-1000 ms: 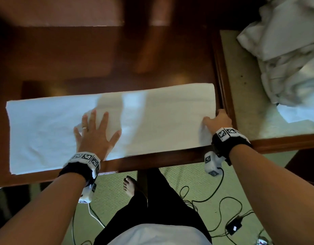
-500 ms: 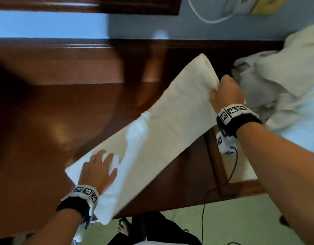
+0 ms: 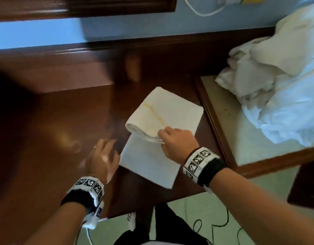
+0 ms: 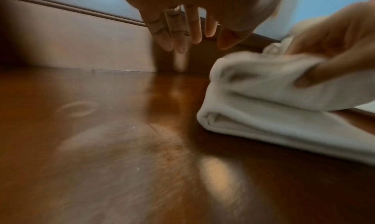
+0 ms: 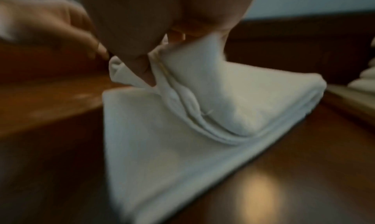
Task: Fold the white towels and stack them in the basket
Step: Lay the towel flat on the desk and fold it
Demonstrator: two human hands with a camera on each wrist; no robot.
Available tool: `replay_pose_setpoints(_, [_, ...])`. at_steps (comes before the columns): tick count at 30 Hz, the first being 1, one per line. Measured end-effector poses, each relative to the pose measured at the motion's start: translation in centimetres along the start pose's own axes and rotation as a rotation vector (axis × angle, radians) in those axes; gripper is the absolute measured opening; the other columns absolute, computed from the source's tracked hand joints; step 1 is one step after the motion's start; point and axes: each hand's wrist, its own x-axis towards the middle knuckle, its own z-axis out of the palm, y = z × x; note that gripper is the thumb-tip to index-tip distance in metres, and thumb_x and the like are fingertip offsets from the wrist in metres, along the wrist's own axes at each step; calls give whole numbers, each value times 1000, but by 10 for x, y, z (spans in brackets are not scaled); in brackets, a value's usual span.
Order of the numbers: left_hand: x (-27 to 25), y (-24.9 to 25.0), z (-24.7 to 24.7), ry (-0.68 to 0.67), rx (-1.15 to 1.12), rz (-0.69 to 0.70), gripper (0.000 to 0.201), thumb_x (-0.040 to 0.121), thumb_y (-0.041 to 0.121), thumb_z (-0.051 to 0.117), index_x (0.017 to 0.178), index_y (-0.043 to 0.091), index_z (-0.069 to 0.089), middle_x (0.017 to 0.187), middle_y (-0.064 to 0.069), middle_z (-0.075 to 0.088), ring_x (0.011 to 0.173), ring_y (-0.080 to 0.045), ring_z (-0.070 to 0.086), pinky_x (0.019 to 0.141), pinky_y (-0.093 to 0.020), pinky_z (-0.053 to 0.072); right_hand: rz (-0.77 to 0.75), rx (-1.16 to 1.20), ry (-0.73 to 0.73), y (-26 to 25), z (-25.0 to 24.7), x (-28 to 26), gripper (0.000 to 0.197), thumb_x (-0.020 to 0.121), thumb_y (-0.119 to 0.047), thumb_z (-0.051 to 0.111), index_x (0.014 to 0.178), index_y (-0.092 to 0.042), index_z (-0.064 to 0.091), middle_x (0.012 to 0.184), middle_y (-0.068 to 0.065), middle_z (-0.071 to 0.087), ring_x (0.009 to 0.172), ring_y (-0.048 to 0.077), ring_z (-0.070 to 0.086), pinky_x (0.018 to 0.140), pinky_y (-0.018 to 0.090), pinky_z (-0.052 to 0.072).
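White towel on the dark wooden counter, partly folded: a doubled upper portion lies over a single flat layer that extends toward the counter's near edge. The right hand grips the free edge of the upper portion, thumb beneath and fingers above, pinching several layers together; in the right wrist view the cloth rises from the flat layer to this grip, and a thin yellow line runs along the held edge. The left hand is just beside the towel's left edge, above the counter, motion-blurred; in the left wrist view its fingers are extended, slightly spread, and hold nothing. Whether it touches the cloth cannot be told. To the right, a pile of unfolded white linen rests on a lower, lighter surface with a wooden frame, apart from the folded towel. Behind the counter, a blue wall carries a white cord. Below the counter's near edge, pale green floor with black cables is visible.
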Motion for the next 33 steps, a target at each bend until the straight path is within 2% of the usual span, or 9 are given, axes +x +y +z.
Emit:
replay_pose_setpoints(3, [-1, -8, -2, 41, 69, 123, 40, 83, 25, 56, 117, 8, 70, 110, -11, 63, 85, -34, 62, 72, -42, 54, 51, 21, -244, -36, 46, -32, 40, 55, -14, 82, 90, -14, 62, 78, 6, 60, 57, 30, 59, 42, 28, 35])
replay_pose_setpoints(8, [3, 0, 22, -287, 262, 538, 54, 72, 38, 63, 120, 13, 66, 122, -12, 63, 100, -36, 63, 75, -43, 50, 129, 57, -405, -52, 70, -76, 74, 48, -7, 85, 117, -7, 59, 123, 17, 58, 103, 37, 61, 63, 42, 56])
replay_pose_setpoints(11, [13, 12, 37, -434, 374, 624, 69, 56, 36, 83, 119, 14, 65, 124, -16, 62, 102, -37, 61, 76, -45, 51, 138, 57, -361, -30, 67, -86, 65, 54, -1, 82, 116, -6, 65, 129, 14, 62, 111, 32, 63, 61, 39, 58])
replay_pose_setpoints(14, [25, 30, 42, -415, 372, 663, 56, 58, 27, 84, 108, 11, 66, 112, -16, 63, 91, -37, 61, 70, -45, 50, 237, 60, -323, -1, 61, -90, 50, 58, 5, 76, 106, -6, 68, 122, 16, 65, 107, 36, 66, 60, 43, 59])
replay_pose_setpoints(18, [22, 44, 44, -327, 303, 704, 31, 70, 22, 74, 96, 9, 64, 97, -14, 59, 79, -34, 56, 62, -42, 48, 410, -30, -275, 16, 44, -98, 33, 59, -4, 77, 89, -7, 62, 92, 13, 60, 77, 35, 58, 52, 37, 47])
replay_pose_setpoints(22, [7, 39, 54, -385, 221, 717, 36, 61, 15, 82, 91, 9, 62, 93, -13, 57, 77, -33, 55, 56, -40, 51, 372, -45, -331, 10, 51, -124, 41, 56, -5, 80, 89, -12, 59, 88, 8, 56, 76, 30, 56, 55, 37, 47])
replay_pose_setpoints(27, [3, 45, 56, -395, 198, 698, 34, 58, 6, 84, 85, 6, 63, 86, -13, 56, 71, -32, 56, 48, -35, 48, 419, -23, -244, 10, 52, -127, 32, 61, -6, 73, 88, -11, 56, 85, 9, 55, 74, 32, 53, 55, 37, 44])
replay_pose_setpoints(30, [-4, 37, 58, -453, 213, 678, 36, 62, 19, 83, 91, 11, 62, 91, -11, 55, 78, -32, 55, 48, -34, 46, 327, -55, -326, 6, 57, -140, 26, 68, -19, 70, 91, -14, 58, 88, 7, 54, 78, 30, 52, 62, 38, 43])
replay_pose_setpoints(33, [3, 38, 54, -447, 142, 627, 35, 83, 50, 59, 89, 16, 62, 89, -4, 53, 80, -27, 53, 55, -33, 44, 359, 28, -256, 8, 55, -139, 22, 81, -37, 54, 84, -17, 62, 85, 0, 57, 79, 25, 52, 69, 37, 40])
